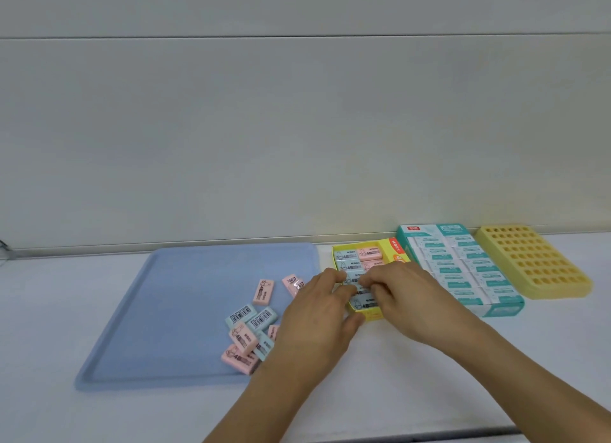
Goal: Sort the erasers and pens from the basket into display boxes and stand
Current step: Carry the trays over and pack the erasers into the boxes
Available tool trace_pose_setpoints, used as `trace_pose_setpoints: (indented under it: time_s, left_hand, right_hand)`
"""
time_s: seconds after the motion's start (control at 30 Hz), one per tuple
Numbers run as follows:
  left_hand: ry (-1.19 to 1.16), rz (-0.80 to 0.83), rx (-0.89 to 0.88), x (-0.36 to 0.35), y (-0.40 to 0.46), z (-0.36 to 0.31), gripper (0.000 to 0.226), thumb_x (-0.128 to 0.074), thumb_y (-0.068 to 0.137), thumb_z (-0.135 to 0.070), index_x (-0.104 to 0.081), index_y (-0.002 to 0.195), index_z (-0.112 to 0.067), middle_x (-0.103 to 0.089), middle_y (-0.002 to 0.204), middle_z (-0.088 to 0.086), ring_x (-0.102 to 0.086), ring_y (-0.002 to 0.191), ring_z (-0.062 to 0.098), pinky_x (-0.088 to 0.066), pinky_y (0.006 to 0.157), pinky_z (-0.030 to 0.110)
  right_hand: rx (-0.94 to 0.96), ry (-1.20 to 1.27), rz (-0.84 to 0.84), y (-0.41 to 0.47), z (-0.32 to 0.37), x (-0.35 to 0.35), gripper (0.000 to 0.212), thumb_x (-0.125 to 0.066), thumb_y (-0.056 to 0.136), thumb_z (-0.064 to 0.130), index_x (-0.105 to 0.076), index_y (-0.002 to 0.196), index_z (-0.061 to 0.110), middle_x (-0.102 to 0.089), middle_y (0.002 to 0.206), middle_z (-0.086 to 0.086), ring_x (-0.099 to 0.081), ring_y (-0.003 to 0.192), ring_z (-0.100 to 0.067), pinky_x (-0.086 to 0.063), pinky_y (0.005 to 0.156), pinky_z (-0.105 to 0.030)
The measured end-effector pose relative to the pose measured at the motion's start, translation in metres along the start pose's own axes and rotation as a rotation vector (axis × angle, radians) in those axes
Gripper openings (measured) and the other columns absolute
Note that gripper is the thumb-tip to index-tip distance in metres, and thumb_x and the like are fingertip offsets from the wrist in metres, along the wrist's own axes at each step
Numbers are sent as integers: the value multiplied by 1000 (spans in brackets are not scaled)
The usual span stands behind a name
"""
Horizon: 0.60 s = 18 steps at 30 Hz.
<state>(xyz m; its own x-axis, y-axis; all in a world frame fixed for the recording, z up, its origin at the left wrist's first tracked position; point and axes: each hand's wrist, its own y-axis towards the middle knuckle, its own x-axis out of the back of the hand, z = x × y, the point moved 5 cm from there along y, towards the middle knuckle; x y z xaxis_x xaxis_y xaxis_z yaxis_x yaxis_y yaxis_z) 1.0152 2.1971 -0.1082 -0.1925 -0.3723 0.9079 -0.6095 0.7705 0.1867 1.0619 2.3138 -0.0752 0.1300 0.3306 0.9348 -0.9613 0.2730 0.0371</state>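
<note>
Both hands, left hand [317, 305] and right hand [401, 294], fingertips pinching blue eraser [358, 289] inside yellow display box [373, 315].

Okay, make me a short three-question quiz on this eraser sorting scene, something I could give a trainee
1. True or false: the yellow pen stand has pens in it.
2. Both hands are at which box? A) yellow display box B) teal display box
3. What colours are the loose erasers on the blue tray?

Key:
1. False; its holes look empty.
2. A; the left hand and right hand meet over a blue eraser there.
3. Pink and blue.
</note>
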Motion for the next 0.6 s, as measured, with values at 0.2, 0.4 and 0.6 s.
trace_pose_setpoints:
  time_s: [0.2, 0.4, 0.6]
  left_hand:
    - [-155, -188, 131, 43, -4, 36, 36, -52, 97, -35, -56, 132, -28, -53, 131, -8, -47, 121, 14, -36, 102, 31]
    - [189, -18, 476, 65, -10, 94, 38, -58, 89, -52, -68, 102, -18, -59, 107, 1, -51, 107, 21, -45, 88, 36]
    - [96, -5, 523, 60, -10, 102, 18, -66, 81, -38, -60, 89, -23, -61, 94, -4, -58, 92, 18, -47, 75, 30]
  right_hand:
    - [82, -10, -126, 8, 13, 11, 15, -52, 95, 26, -66, 101, 25, -62, 98, 7, -55, 94, -15, -44, 78, -31]
    - [165, -219, -54, 29, 60, -11, 37, -54, 87, 57, -67, 97, 24, -59, 98, 3, -52, 101, -18, -31, 72, -30]
    - [166, -273, -18, 38, 78, -32, 26, -57, 85, 42, -51, 83, 17, -49, 85, 0, -49, 88, -21, -29, 65, -31]
